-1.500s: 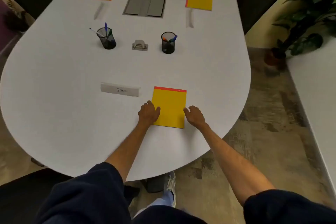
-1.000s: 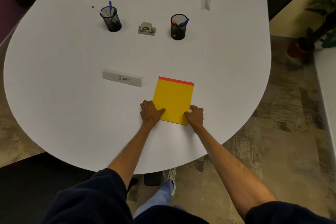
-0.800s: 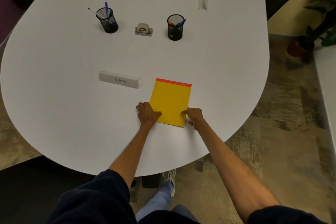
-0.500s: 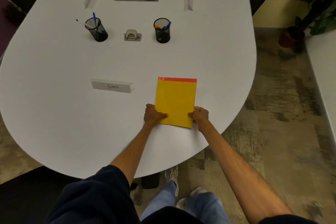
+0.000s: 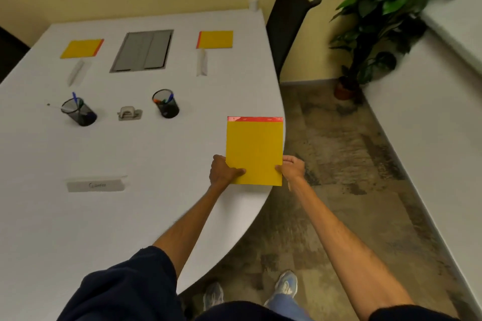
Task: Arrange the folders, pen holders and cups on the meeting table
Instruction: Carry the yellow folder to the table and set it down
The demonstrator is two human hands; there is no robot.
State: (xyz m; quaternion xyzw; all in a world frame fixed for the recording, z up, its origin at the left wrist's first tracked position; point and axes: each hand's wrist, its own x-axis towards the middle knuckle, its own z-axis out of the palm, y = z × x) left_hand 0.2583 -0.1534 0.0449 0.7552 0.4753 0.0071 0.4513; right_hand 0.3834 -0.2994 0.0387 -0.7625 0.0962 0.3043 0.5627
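Bright yellow folder [image 5: 254,151] with a red strip along its far edge. White table [image 5: 104,216], two black mesh pen holders [image 5: 79,112] [image 5: 166,103] with blue and orange pens, mottled grey-brown floor [image 5: 339,190], navy sleeves [image 5: 125,286].

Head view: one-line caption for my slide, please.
Both hands, left hand and right hand, hold a yellow folder at the white meeting table's right edge.

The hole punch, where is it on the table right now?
In the head view, the hole punch sits on the white table between the two black mesh pen holders, left of the held yellow folder.
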